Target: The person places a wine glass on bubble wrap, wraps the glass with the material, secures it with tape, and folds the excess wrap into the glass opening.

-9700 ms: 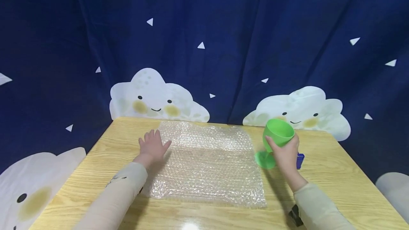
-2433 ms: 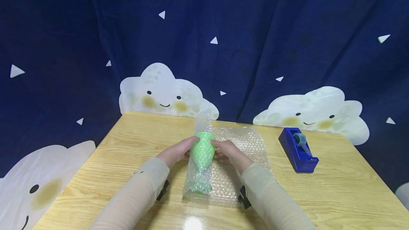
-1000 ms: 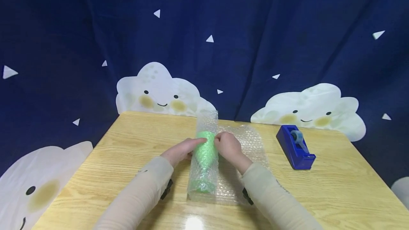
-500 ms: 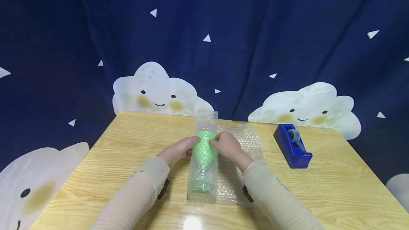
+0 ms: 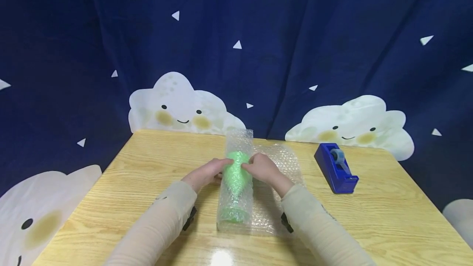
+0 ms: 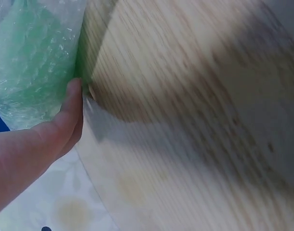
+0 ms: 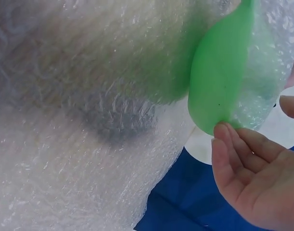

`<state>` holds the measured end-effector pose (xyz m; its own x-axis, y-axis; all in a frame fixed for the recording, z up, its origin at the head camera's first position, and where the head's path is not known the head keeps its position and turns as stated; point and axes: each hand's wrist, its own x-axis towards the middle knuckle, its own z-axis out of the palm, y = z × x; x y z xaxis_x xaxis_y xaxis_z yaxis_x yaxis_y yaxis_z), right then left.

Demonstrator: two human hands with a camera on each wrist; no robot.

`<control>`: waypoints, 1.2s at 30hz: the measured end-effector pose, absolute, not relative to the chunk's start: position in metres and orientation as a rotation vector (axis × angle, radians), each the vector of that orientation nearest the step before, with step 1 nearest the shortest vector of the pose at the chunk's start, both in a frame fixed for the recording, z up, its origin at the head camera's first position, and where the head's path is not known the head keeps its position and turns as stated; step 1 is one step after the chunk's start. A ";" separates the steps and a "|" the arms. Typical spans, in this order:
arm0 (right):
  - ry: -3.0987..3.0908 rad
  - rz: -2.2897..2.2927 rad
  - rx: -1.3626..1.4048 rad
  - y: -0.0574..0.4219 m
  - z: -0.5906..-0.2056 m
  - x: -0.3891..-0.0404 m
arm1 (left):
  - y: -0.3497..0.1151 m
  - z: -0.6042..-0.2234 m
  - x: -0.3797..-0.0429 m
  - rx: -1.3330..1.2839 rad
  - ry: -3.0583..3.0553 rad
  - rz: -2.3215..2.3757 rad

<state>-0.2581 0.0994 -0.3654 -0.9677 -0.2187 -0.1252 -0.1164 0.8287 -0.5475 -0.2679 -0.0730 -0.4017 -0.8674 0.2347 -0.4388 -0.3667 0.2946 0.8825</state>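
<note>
A green goblet (image 5: pixel 236 177) lies on its side, bowl away from me, under a folded-over layer of bubble wrap (image 5: pixel 239 138). From the left, my left hand (image 5: pixel 204 174) grips the wrapped bowl, thumb on top and fingers low along its side. My right hand (image 5: pixel 265 170) holds the bowl's right side, thumb on the wrap. In the right wrist view, the curled fingertips (image 7: pixel 221 129) touch the goblet's rim, and bare green plastic (image 7: pixel 219 72) shows where the wrap does not cover it. The left wrist view shows the covered bowl (image 6: pixel 31 62) against my fingers.
To the right on the wooden table (image 5: pixel 388 204) stands a blue tape dispenser (image 5: pixel 335 169) with a roll of clear tape. The rest of the bubble wrap sheet spreads flat right of the goblet. A dark blue curtain (image 5: pixel 207 52) with clouds hangs behind the table.
Earlier my right hand held the goblet upright beside the flat sheet. Since then the goblet was laid down and the sheet's left part folded over it. In the last half second, hands barely move.
</note>
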 end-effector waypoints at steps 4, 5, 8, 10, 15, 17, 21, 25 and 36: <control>2.799 -0.839 -0.262 0.101 -0.366 -0.257 | -0.071 -0.401 -0.268 -0.156 2.071 1.618; 2.796 -0.839 -0.261 0.101 -0.366 -0.257 | -0.071 -0.400 -0.268 -0.162 2.071 1.618; 2.783 -0.838 -0.268 0.101 -0.365 -0.256 | -0.069 -0.398 -0.268 -0.188 2.073 1.616; 2.770 -0.842 -0.272 0.101 -0.365 -0.256 | -0.068 -0.397 -0.268 -0.205 2.073 1.617; 2.737 -0.865 -0.261 0.102 -0.364 -0.254 | -0.065 -0.397 -0.268 -0.225 2.059 1.639; 2.729 -0.871 -0.250 0.103 -0.363 -0.254 | -0.063 -0.397 -0.268 -0.229 2.051 1.652; 2.728 -0.879 -0.227 0.104 -0.363 -0.253 | -0.060 -0.395 -0.267 -0.230 2.048 1.642; 2.739 -0.826 -0.197 0.104 -0.364 -0.251 | -0.058 -0.393 -0.265 -0.181 2.094 1.573; 2.752 -0.787 -0.148 0.102 -0.366 -0.249 | -0.052 -0.395 -0.263 -0.058 2.177 1.460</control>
<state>-0.2493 0.1021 -0.3661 -0.9572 -0.1716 -0.2330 -0.0225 0.8469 -0.5313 -0.2634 -0.0524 -0.3945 -0.8672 0.2420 -0.4351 -0.3107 0.4199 0.8527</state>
